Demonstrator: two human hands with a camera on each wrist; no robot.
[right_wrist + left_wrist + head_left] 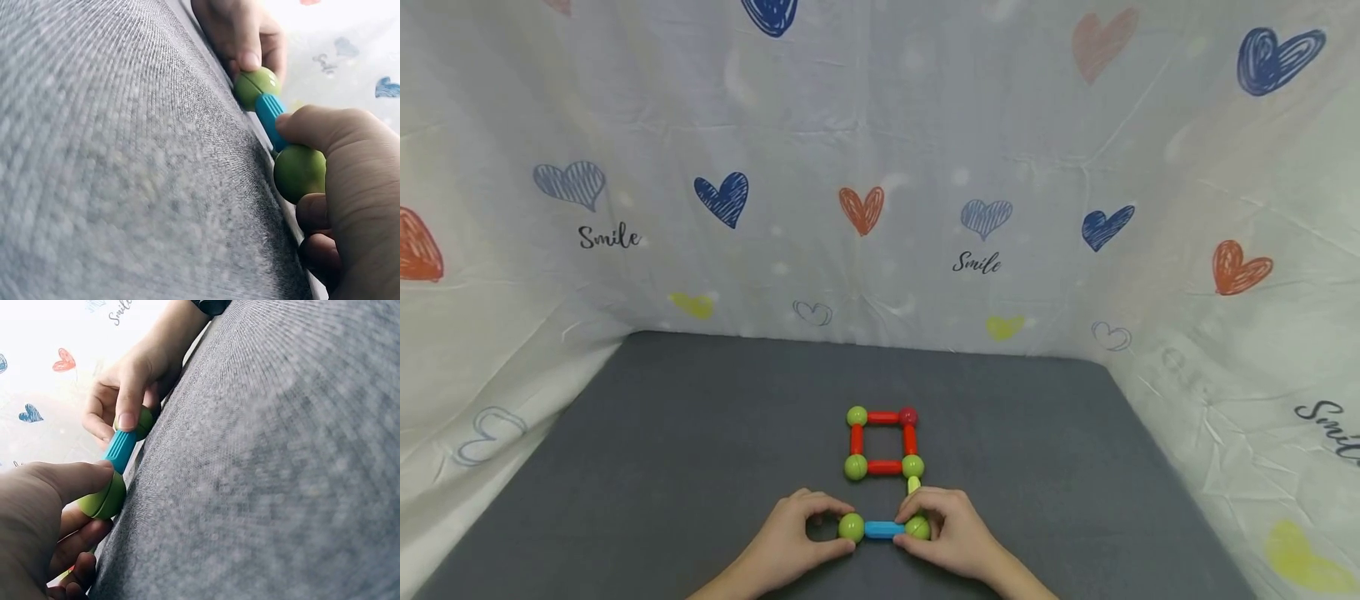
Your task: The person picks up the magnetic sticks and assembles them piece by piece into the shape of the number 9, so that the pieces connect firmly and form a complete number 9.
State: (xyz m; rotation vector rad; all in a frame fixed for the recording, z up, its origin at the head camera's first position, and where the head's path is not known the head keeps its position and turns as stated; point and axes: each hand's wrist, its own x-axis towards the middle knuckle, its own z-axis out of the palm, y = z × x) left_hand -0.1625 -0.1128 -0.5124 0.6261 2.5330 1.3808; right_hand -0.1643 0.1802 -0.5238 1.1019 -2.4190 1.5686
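In the head view a blue rod (pixel 882 529) lies level near the front, with a left green ball (pixel 851 527) and a right green ball (pixel 917 527) at its ends. My left hand (pixel 796 533) pinches the left ball between thumb and fingers. Holding the other end, my right hand (pixel 957 533) has its thumb on the blue rod (pixel 271 119) and its fingers curled by the right ball (pixel 301 174). A yellow-green rod (pixel 913 485), partly hidden by the right fingers, runs up from there to a square of red rods (pixel 885 467).
The square has green balls (pixel 856 467) at three corners and a red ball (pixel 908 416) at the far right one. Everything lies on a dark grey cloth surface (pixel 715 417). A white curtain (pixel 910 150) printed with hearts hangs behind and along both sides.
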